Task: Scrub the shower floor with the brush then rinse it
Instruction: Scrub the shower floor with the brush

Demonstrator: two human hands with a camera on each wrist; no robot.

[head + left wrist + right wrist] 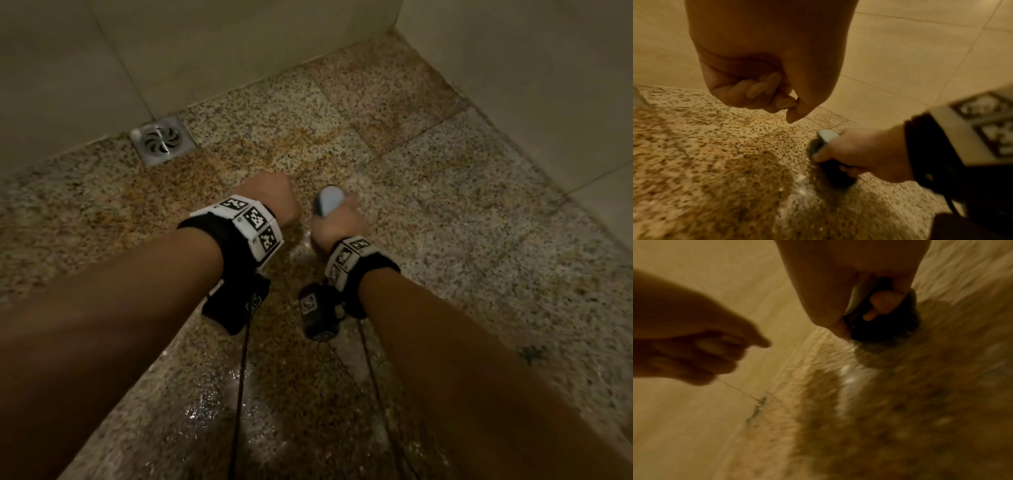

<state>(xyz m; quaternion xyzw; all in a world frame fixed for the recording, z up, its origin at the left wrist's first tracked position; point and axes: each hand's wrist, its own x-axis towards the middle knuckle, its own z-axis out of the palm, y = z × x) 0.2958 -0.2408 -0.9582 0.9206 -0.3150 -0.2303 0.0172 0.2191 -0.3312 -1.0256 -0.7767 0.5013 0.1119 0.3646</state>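
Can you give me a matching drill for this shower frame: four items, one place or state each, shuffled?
Items
1. left hand
2. right hand
3. scrub brush
4. floor drain

Places or states
A. set in the floor against the wall, far left
B. curled into a fist, holds nothing
C. grips the brush
D. pressed on the wet speckled floor

Pairs: 1-B, 2-C, 3-D, 4-A
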